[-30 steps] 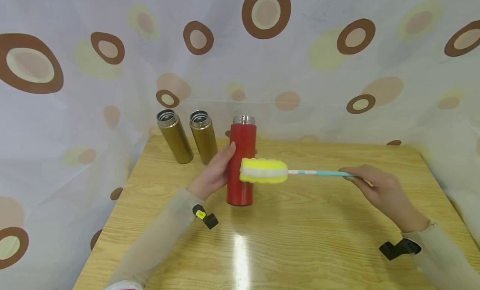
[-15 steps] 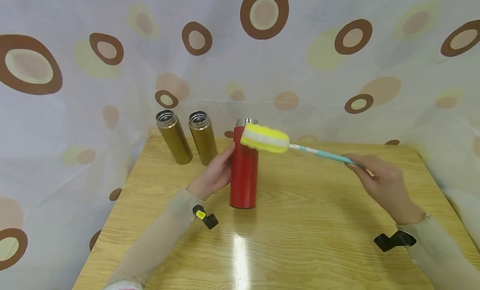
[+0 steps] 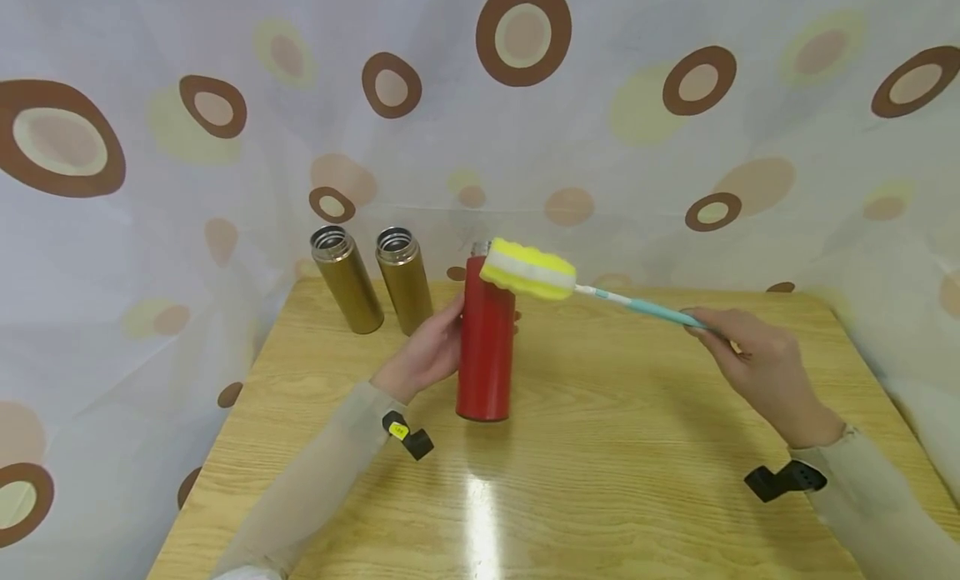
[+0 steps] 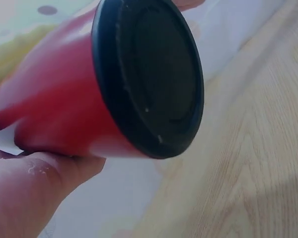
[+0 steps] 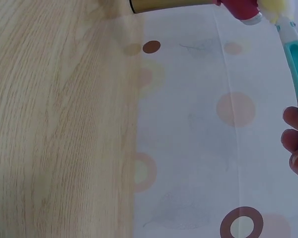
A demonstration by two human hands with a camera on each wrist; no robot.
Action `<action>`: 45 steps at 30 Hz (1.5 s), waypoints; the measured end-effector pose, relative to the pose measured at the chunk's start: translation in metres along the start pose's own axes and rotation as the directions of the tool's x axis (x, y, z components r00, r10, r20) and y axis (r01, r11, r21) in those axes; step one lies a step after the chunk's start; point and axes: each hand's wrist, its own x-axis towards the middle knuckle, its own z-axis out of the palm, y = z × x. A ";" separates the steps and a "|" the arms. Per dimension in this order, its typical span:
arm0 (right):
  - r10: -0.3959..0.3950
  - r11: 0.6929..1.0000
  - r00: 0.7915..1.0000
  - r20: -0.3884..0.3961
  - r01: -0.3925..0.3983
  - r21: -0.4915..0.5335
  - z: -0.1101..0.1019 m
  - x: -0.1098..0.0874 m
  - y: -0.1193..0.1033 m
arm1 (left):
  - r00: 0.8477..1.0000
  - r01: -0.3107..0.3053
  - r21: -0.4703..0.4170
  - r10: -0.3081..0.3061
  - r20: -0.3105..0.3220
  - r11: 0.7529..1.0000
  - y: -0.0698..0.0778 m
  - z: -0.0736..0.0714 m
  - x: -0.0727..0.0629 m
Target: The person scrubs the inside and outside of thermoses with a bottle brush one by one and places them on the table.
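Note:
My left hand (image 3: 426, 352) grips a red thermos bottle (image 3: 486, 355) round its side, thumb on the near left and fingertips showing past its right edge. Its black base (image 4: 156, 74) fills much of the left wrist view, raised off the table. The steel mouth is partly covered in the head view by the yellow and white sponge head (image 3: 529, 269) of a bottle brush. My right hand (image 3: 768, 372) pinches the far end of the brush's turquoise handle (image 3: 656, 311). In the right wrist view several fingertips (image 5: 291, 140) curl round that handle (image 5: 297, 64).
Two gold thermos bottles without lids, one at the left (image 3: 348, 284) and one beside it (image 3: 406, 284), stand at the back left of the wooden table (image 3: 615, 480). A pale curtain (image 3: 600, 122) with brown rings hangs behind and at both sides.
The brush has risen from the middle of the red bottle to its mouth and now tilts, head up. My left hand has shifted the bottle slightly, its top now lower in view.

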 end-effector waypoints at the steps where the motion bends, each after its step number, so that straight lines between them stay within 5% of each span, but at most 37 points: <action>1: -0.010 1.000 1.000 0.006 0.010 0.003 0.000 0.000 0.000 | 1.000 -0.004 0.009 0.004 0.001 1.000 0.000 0.000 0.000; 17: -0.077 0.988 0.984 0.163 0.054 0.145 0.001 -0.009 -0.008 | 0.982 -0.070 0.032 0.074 -0.176 0.997 0.007 -0.005 0.001; 27: -0.100 0.975 0.970 0.221 0.051 0.217 0.002 -0.016 -0.010 | 0.981 -0.130 -0.012 0.127 -0.145 0.991 0.013 -0.006 0.000; 38: -0.118 0.985 0.938 0.326 0.070 0.155 0.004 -0.014 -0.013 | 0.989 -0.077 -0.014 0.075 -0.131 0.997 0.007 -0.004 0.001; 45: -0.085 0.985 0.964 0.252 0.043 0.167 0.006 -0.007 -0.011 | 0.992 -0.038 -0.005 0.038 -0.118 0.999 0.004 -0.001 0.002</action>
